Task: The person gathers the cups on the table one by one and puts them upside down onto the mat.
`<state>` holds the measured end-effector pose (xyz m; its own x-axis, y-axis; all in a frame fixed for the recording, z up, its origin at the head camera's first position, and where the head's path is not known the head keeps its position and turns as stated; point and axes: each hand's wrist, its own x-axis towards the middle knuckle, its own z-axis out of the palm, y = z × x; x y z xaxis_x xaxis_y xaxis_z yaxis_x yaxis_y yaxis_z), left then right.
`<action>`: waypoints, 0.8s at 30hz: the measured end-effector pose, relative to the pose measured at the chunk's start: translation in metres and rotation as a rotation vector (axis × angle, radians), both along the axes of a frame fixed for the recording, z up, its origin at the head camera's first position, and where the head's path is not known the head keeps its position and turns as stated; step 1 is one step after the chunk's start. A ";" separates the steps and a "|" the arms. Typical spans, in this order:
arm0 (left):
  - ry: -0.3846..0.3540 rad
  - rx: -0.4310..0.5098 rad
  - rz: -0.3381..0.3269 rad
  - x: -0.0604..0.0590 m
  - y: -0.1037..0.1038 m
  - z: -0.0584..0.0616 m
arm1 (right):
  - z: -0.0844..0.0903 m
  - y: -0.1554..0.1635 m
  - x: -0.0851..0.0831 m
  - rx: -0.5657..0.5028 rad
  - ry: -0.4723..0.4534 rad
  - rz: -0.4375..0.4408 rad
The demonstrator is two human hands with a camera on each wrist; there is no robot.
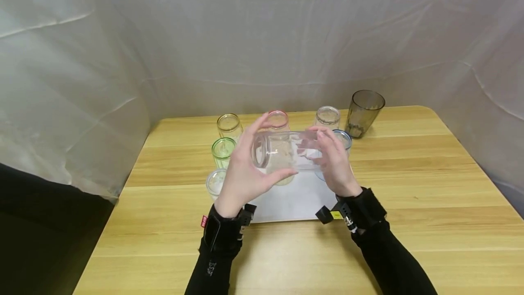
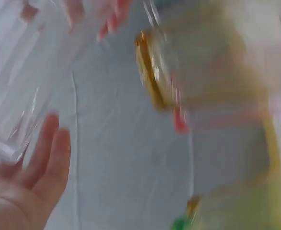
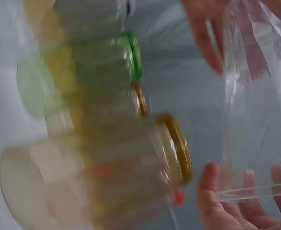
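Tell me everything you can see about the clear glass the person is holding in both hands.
The clear glass looks like plain, colourless, transparent glass with no coloured rim. It is held on its side above the white mat, off the table, its open mouth turned toward the left hand. That hand grips the mouth end, thumb underneath and fingers over the top; the right hand holds the base end. It appears empty. The wrist views are too blurred to add detail.

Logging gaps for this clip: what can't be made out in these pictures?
- Head view: the glasses behind the clear glass and both hands are partly covered by them.
- Left wrist view: motion blur smears the rimmed glasses; colours run together.
- Right wrist view: same blur; the clear glass is cut off by the right edge.
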<state>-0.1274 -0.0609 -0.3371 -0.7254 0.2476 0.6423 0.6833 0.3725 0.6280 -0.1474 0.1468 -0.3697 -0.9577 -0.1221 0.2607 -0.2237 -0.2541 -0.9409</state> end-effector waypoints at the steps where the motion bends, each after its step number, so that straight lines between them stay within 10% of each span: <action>1: -0.017 0.079 -0.021 -0.001 0.002 -0.001 | 0.000 -0.001 0.000 -0.047 -0.014 0.018; 10: -0.152 0.583 -0.221 -0.003 0.023 -0.009 | -0.002 -0.018 0.004 -0.224 -0.059 0.042; 24: -0.100 0.537 -0.124 -0.002 0.022 -0.009 | -0.010 -0.029 0.007 -0.170 0.008 0.074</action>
